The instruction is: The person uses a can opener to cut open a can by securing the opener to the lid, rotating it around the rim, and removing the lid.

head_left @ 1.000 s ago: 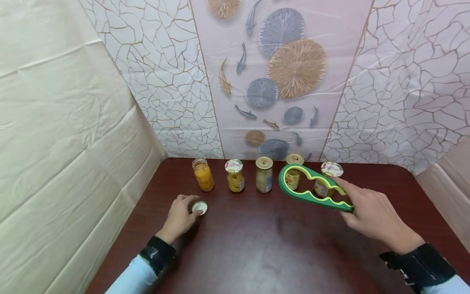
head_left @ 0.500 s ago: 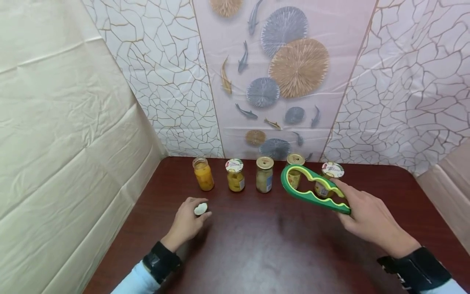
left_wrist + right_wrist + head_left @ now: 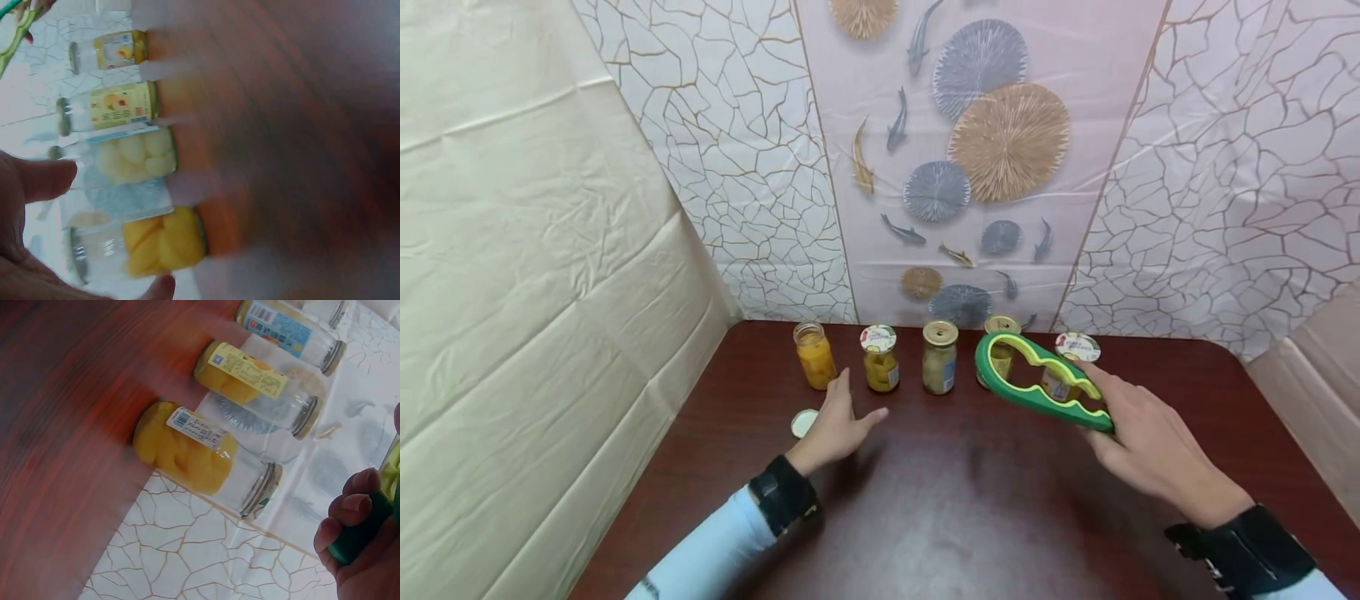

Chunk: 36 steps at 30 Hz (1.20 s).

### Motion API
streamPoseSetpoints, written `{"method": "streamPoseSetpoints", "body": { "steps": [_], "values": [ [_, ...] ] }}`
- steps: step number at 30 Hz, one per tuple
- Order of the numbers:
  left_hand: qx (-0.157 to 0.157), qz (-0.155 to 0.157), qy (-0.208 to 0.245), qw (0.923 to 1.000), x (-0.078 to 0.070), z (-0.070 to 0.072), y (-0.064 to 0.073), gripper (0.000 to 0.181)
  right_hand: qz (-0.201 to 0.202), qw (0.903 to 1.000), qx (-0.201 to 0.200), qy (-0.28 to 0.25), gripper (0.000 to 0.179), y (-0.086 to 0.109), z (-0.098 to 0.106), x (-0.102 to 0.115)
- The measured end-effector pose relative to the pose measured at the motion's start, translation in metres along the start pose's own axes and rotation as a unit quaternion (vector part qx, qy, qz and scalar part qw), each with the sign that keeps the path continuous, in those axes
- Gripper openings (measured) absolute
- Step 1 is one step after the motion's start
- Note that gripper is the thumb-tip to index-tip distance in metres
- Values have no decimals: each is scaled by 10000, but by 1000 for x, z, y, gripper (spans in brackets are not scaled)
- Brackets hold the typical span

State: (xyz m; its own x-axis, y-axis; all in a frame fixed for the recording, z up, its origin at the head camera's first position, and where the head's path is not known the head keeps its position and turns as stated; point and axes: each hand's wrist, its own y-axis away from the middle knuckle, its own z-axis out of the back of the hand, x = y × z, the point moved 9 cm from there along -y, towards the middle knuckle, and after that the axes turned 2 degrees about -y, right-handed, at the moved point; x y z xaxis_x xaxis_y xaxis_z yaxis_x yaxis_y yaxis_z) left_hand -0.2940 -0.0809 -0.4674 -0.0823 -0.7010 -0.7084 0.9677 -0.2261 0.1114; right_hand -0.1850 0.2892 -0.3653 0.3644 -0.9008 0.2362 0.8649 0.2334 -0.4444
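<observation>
My left hand (image 3: 835, 429) is over the table with thumb and fingers spread, holding nothing. It is just in front of a lidded jar of yellow fruit (image 3: 881, 371), which looks close to the fingers in the left wrist view. Beside that hand a loose jar lid (image 3: 803, 423) lies with its white inside up. Behind the lid stands an uncapped jar of orange fruit (image 3: 817, 360). My right hand (image 3: 1157, 442) grips a green and yellow jar opener (image 3: 1036, 399) by its handle end, held up in front of the right-hand jars.
A jar of pale fruit (image 3: 938, 371) stands mid-row. To its right are another gold-lidded jar (image 3: 1002, 323) and a jar with a printed lid (image 3: 1077, 344), both partly behind the opener. The dark table (image 3: 917, 508) meets a patterned wall covering (image 3: 760, 208) behind the jars.
My left hand let go of the jar lid, leaving it on the table, then moved right and forward with fingers spread. My right hand and the jar opener stayed nearly still.
</observation>
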Motion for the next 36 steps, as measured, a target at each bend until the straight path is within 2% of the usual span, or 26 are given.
{"method": "streamPoseSetpoints", "body": {
  "steps": [5, 9, 13, 16, 20, 26, 31, 36],
  "values": [
    [-257, 350, 463, 9980, 2, -10, -34, 108, -82, 10000, 3, 17, 82, 1, -2, -3],
    [-678, 591, 925, 9916, 6, -17, -59, 111, -152, 9999, 12, 36, 82, 3, -3, -5],
    [-1070, 710, 1614, 9785, 11, -23, -76, 100, -134, 9999, -59, 34, 82, 6, -3, -6],
    [-1236, 686, 1859, 9723, 12, -26, -82, 85, -93, 9999, -110, 28, 82, 6, -4, -6],
    [-1287, 605, 1958, 9703, 10, -26, -85, 77, -69, 9998, -180, 53, 82, 7, -3, -6],
    [-1205, 506, 2149, 9679, 13, -24, -81, 77, -73, 9998, -188, 54, 81, 6, -4, -5],
    [-1126, 285, 2253, 9673, 12, -22, -67, 75, -117, 9999, -59, -66, 81, 4, -7, -2],
    [-741, -59, 2231, 9720, -4, -25, -44, 74, -157, 9996, 91, -196, 85, 3, -8, 1]
  ]
}}
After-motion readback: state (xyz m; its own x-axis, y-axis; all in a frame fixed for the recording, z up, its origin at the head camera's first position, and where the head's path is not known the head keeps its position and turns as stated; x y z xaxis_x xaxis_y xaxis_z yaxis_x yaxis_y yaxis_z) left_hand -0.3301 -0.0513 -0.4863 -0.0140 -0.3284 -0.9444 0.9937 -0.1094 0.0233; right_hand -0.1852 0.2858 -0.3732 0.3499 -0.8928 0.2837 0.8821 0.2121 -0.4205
